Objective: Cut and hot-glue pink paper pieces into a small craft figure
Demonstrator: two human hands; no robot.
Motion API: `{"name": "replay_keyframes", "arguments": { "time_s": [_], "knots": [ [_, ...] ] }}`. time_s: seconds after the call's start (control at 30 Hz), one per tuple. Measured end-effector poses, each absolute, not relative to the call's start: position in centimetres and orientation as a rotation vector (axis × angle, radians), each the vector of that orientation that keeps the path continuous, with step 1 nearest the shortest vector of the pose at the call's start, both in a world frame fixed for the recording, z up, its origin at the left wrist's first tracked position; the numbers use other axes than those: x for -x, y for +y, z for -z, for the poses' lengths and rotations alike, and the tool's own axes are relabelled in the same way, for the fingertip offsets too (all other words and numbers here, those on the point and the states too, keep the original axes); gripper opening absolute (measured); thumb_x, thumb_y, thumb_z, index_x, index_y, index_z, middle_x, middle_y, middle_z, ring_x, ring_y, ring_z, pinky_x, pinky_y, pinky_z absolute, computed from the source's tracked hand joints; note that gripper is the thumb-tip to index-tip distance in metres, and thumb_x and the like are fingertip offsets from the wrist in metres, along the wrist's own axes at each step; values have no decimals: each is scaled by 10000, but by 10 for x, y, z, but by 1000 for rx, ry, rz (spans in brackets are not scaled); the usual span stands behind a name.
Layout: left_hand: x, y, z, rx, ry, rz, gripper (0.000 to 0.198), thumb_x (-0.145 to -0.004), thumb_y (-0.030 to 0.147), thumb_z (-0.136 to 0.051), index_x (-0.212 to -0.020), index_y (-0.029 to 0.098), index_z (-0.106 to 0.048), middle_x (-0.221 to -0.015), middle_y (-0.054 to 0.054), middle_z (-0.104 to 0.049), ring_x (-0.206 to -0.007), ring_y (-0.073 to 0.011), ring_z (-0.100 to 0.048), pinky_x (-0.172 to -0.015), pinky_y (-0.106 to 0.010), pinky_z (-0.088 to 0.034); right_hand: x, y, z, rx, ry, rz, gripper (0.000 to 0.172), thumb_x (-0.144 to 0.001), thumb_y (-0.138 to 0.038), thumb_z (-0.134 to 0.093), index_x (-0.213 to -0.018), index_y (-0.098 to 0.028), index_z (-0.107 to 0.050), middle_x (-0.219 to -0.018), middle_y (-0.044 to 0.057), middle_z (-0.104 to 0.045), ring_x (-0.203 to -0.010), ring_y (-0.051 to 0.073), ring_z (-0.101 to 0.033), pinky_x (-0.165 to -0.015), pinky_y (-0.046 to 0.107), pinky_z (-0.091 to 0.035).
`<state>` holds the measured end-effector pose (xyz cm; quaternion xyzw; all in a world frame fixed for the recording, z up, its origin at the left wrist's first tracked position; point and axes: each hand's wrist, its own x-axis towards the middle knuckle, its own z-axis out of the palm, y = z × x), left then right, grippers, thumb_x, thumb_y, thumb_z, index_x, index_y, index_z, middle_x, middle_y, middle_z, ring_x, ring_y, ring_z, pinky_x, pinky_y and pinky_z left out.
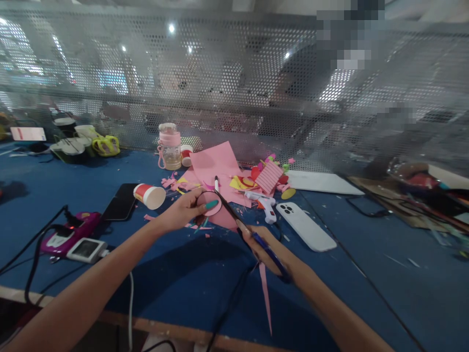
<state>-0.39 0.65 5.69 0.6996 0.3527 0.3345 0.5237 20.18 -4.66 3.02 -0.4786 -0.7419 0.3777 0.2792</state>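
Observation:
Pinched in the fingers of my left hand is a round pink piece with a dark rim, a teal thumbnail lying over it. My right hand is wrapped round blue-handled scissors, their dark blades pointing up and left to the edge of the round piece. A narrow pink strip hangs down below my right hand. Behind the hands, pink sheets and colourful scraps lie on the blue table, with a white marker on top.
A white glue gun and white phone lie at right. A paper cup, dark phone and purple power strip with cables are at left. A bottle stands before the perforated metal screen.

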Motion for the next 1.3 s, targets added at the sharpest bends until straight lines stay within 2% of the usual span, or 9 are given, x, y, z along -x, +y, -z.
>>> {"name": "replay_keyframes", "arguments": {
  "time_s": [0.27, 0.6, 0.77, 0.87, 1.0, 1.17, 1.3],
  "knots": [
    [6, 10, -54, -1689, 855, -789, 205, -749, 335, -560, -748, 164, -447, -453, 75, -466, -384, -51, -454, -390, -171, -349, -201, -50, -29, 1340, -1921, -1084, 527, -745, -695, -259, -545, -211, -312, -404, -69, -293, -340, 68, -285, -340, 215, -234],
    [6, 11, -53, -1645, 833, -786, 239, -748, 330, -564, -889, 158, -476, -470, 58, -512, -394, -79, -495, -393, -190, -382, -201, -51, -28, 1341, -1855, -1107, 535, -729, -709, -271, -535, -212, -308, -387, -71, -275, -323, 69, -289, -324, 208, -230],
    [7, 11, -53, -1647, 821, -790, 212, -744, 336, -563, -823, 156, -482, -445, 54, -507, -376, -79, -486, -386, -190, -367, -203, -48, -29, 1390, -1920, -1079, 505, -736, -683, -288, -543, -217, -311, -381, -69, -295, -317, 81, -319, -343, 217, -257],
    [7, 12, -52, -1642, 826, -819, 210, -743, 335, -562, -808, 156, -473, -437, 53, -515, -366, -82, -492, -377, -188, -364, -206, -40, -26, 1432, -2003, -918, 481, -742, -650, -311, -534, -216, -327, -411, -48, -349, -360, 101, -370, -383, 228, -267],
    [3, 16, -43, -1558, 860, -969, 275, -691, 305, -612, -864, 146, -470, -514, 53, -543, -409, -91, -537, -415, -200, -422, -210, -28, -24, 1721, -2066, -456, 409, -752, -552, -413, -535, -206, -386, -525, 35, -526, -504, 159, -499, -467, 247, -283],
    [-1, 22, -28, -1517, 878, -959, 359, -635, 261, -660, -909, 142, -462, -536, 52, -569, -466, -118, -587, -493, -240, -488, -207, -22, -23, 2113, -2016, -166, 268, -756, -417, -503, -680, -162, -534, -746, 128, -651, -724, 234, -609, -543, 255, -338],
    [-2, 23, -18, -1473, 875, -1078, 453, -631, 226, -661, -1006, 152, -418, -586, 60, -570, -458, -109, -589, -507, -245, -500, -198, -14, -20, 2196, -1958, -89, 295, -746, -370, -552, -851, -96, -571, -838, 159, -658, -823, 258, -617, -598, 259, -386]
  ]
}}
